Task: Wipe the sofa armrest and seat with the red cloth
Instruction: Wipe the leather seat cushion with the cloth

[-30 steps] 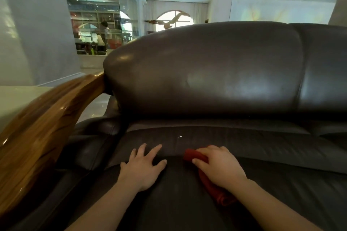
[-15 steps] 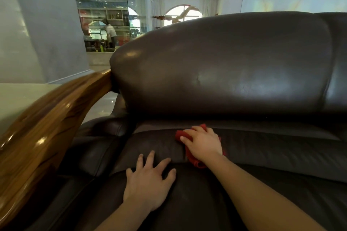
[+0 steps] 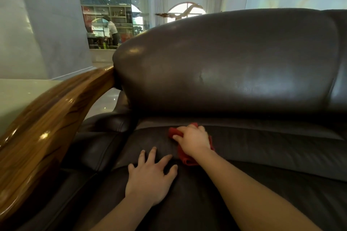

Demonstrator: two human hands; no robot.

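A dark leather sofa seat [image 3: 272, 184] fills the lower part of the view. My right hand [image 3: 193, 139] presses the red cloth [image 3: 185, 158] onto the seat near its back edge, just under the backrest [image 3: 234, 65]. Most of the cloth is hidden under the hand. My left hand [image 3: 150, 178] lies flat on the seat with fingers spread, closer to me and left of the cloth. The curved wooden armrest [image 3: 47, 116] runs along the left, with dark padding [image 3: 101, 137] below it.
Behind the armrest is a pale floor [image 3: 16, 93] and a grey wall [image 3: 47, 24]. A glass partition [image 3: 105, 11] shows a person standing far off in another room. An arched window [image 3: 185, 10] is visible beyond the backrest.
My right hand has pushed the red cloth away from me, from the front part of the seat to its back edge. My left hand stayed flat on the seat.
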